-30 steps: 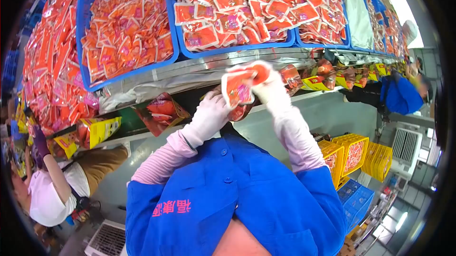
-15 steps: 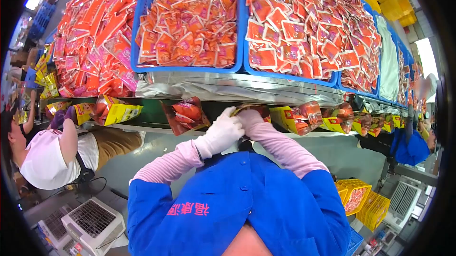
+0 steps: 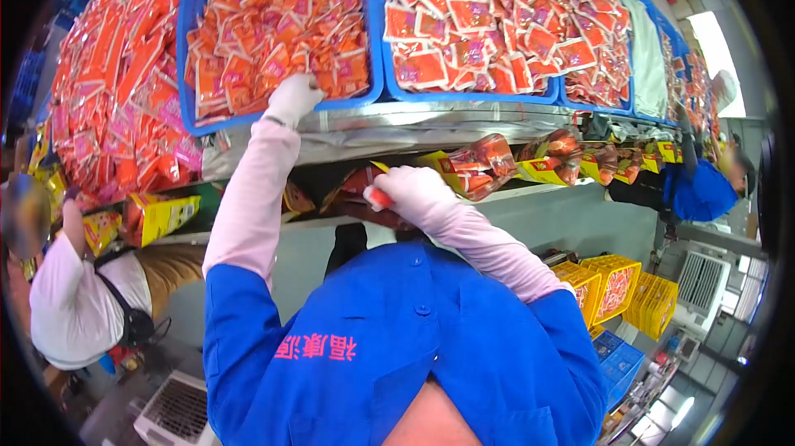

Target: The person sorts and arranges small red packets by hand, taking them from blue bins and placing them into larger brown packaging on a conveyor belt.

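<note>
My left hand (image 3: 295, 100), in a white glove, reaches over the front rim of a blue crate (image 3: 374, 40) full of small red sachets (image 3: 273, 32). Its fingers are curled down against the sachets; what they grip is hidden. My right hand (image 3: 416, 194), also gloved, is closed on a small red sachet (image 3: 378, 198). That hand is at an open pouch (image 3: 354, 185) standing in the row along the narrow line. Right of it stands another open pouch (image 3: 484, 166) with red sachets inside.
Further yellow-and-red pouches (image 3: 551, 158) line the narrow strip. Another blue crate of sachets (image 3: 472, 15) and a large heap of red packets (image 3: 116, 73) lie behind the metal ledge (image 3: 464, 113). A co-worker in white (image 3: 79, 305) is at left, another in blue (image 3: 704, 189) at right.
My left hand has left the pouch and moved up and left to the crate. My right hand stays by the pouches, now showing a red sachet. The view has shifted.
</note>
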`<state>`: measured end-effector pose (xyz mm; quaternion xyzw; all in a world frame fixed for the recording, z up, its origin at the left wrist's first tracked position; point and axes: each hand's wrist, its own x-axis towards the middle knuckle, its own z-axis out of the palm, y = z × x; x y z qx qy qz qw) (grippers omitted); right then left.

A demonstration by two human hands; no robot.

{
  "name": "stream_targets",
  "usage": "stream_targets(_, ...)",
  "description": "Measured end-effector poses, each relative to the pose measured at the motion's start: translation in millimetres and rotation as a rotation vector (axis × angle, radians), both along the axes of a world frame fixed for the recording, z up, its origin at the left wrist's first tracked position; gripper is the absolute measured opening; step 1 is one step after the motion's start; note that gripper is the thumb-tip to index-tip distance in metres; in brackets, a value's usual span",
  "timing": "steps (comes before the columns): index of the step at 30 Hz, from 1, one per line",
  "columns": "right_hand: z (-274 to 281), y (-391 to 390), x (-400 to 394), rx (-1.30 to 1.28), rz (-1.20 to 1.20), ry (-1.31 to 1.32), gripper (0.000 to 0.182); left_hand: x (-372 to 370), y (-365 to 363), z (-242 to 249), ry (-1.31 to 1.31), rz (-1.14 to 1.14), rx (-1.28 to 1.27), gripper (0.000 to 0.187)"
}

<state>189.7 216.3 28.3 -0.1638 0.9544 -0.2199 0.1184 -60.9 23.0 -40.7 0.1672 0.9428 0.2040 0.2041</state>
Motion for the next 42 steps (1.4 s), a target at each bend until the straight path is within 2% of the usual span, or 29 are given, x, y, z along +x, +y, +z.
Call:
stream_targets(1, -12.7, -13.4, -0.6, 0.181, 0.082, -0.003, 0.020, -5.9, -2.7, -6.7, -0.010, 0.018, -0.017, 0.035)
stream_targets(3, -29.3, -31.3, -10.2, 0.290, 0.171, -0.192, 0.019, -15.9, -5.9, -17.1, 0.007, -0.064, 0.016, 0.033)
stream_targets(5, -21.7, -36.4, -22.5, 0.278, 0.196, -0.232, 0.018, -16.8, 1.3, -11.1, 0.027, -0.053, -0.057, 0.032)
stream_targets(7, 9.7, -25.4, -33.8, 0.077, 0.114, -0.234, 0.016, -7.2, -5.6, -1.2, 0.039, -0.023, -0.131, 0.031)
stream_targets(9, 39.9, 7.7, -38.3, -0.396, -0.076, -0.210, 0.015, 8.8, -19.1, 20.8, 0.323, 0.163, 0.126, 0.026)
stream_targets(11, 74.9, 40.7, -38.3, -0.502, -0.306, -0.306, 0.014, 35.2, -38.9, 39.2, 0.547, 0.131, 0.587, 0.017)
stream_targets(12, 76.3, 56.4, -36.7, -0.722, -0.385, -0.322, 0.017, 54.7, -44.4, 59.0, 0.217, 0.217, 0.728, 0.026)
stream_targets(13, 72.4, 80.6, -33.9, -0.840, -0.469, -0.312, 0.023, 87.1, -37.8, 98.4, 0.251, 0.161, 0.631, 0.019)
stream_targets(14, 68.1, 104.8, -31.5, -0.960, -0.548, -0.294, 0.030, 119.7, -23.5, 120.3, 0.105, 0.169, 0.798, 0.015)
stream_targets(16, 79.9, 125.1, -16.6, -1.230, -0.542, -0.141, 0.027, 179.7, 15.8, 131.1, -0.092, 0.121, 1.029, 0.017)
stream_targets(17, 89.1, 124.8, -11.4, -1.329, -0.518, -0.083, 0.023, 201.4, 37.2, 127.9, 0.070, -0.078, 0.967, 0.021)
stream_targets(18, 94.9, 126.2, -9.7, -1.160, -0.423, -0.028, 0.023, 218.4, 59.5, 120.9, 0.186, -0.221, 0.875, 0.019)
stream_targets(19, 98.5, 126.4, -8.2, -0.994, -0.326, 0.021, 0.022, 233.2, 81.1, 103.6, 0.258, -0.263, 0.754, 0.021)
stream_targets(20, 79.0, 127.1, -0.2, -0.789, -0.384, -0.026, 0.026, 238.7, 95.4, 89.1, 0.380, -0.329, 0.627, 0.024)
stream_targets(21, 78.0, 113.5, 0.7, -0.801, -0.313, -0.124, 0.024, 240.3, 103.4, 62.9, 0.430, -0.383, 0.396, 0.023)
stream_targets(23, 73.5, 96.9, -5.4, -0.124, -0.066, -0.154, 0.024, 239.4, 93.0, 54.4, 0.374, -0.362, 0.211, 0.029)
stream_targets(25, 36.8, 69.2, -13.0, 0.301, 0.148, -0.106, 0.025, 233.1, 70.3, 64.7, 0.454, -0.446, 0.160, 0.024)
stream_targets(27, -10.3, 24.3, -41.8, 0.512, 0.182, -0.481, 0.030, 231.5, 51.8, 65.1, 0.531, -0.531, 0.099, 0.020)
stream_targets(29, -97.4, 1.9, -44.0, 0.546, 0.108, -0.457, 0.032, 229.7, 43.4, 43.9, 0.518, -0.720, -0.154, 0.010)
stream_targets(30, -117.1, -1.5, -44.1, 0.523, 0.078, -0.453, 0.028, 232.1, 40.5, 38.4, 0.695, -0.738, -0.032, 0.012)
stream_targets(31, -137.2, -4.8, -44.3, 0.499, 0.048, -0.448, 0.025, 234.5, 35.3, 32.1, 0.558, -0.756, 0.088, 0.010)
stream_targets(33, -114.3, -9.5, -52.2, 0.477, 0.009, -0.441, 0.023, 215.6, 20.8, 55.8, 0.407, -0.684, 0.199, 0.008)
stream_targets(35, -54.8, 4.5, -65.4, 0.277, 0.181, -0.597, 0.020, 174.3, 7.3, 82.2, 0.451, -0.433, 0.531, 0.015)
stream_targets(36, -3.5, 12.7, -69.6, 0.189, 0.133, -0.478, 0.021, 146.0, 2.3, 88.8, 0.560, -0.343, 0.513, 0.017)
stream_targets(37, 32.4, 21.9, -72.2, 0.106, 0.084, -0.358, 0.023, 114.4, -3.4, 88.9, 0.609, -0.209, 0.458, 0.020)
stream_targets(38, 41.3, 33.0, -81.1, 0.101, -0.122, -0.215, 0.026, 82.9, -7.0, 85.4, 0.672, -0.078, 0.374, 0.027)
stream_targets(40, 41.3, 59.6, -112.8, 0.160, -0.450, 0.039, 0.037, 21.5, -5.7, 50.4, 0.750, 0.111, -0.041, 0.040)
stream_targets(41, 24.0, 75.2, -131.7, 0.221, -0.572, 0.148, 0.044, 1.3, -3.0, 41.3, 0.511, 0.103, -0.224, 0.042)
stream_targets(42, -9.8, 87.3, -149.1, 0.354, -0.549, 0.178, 0.048, -15.4, -3.7, 15.9, 0.327, 0.043, -0.281, 0.033)
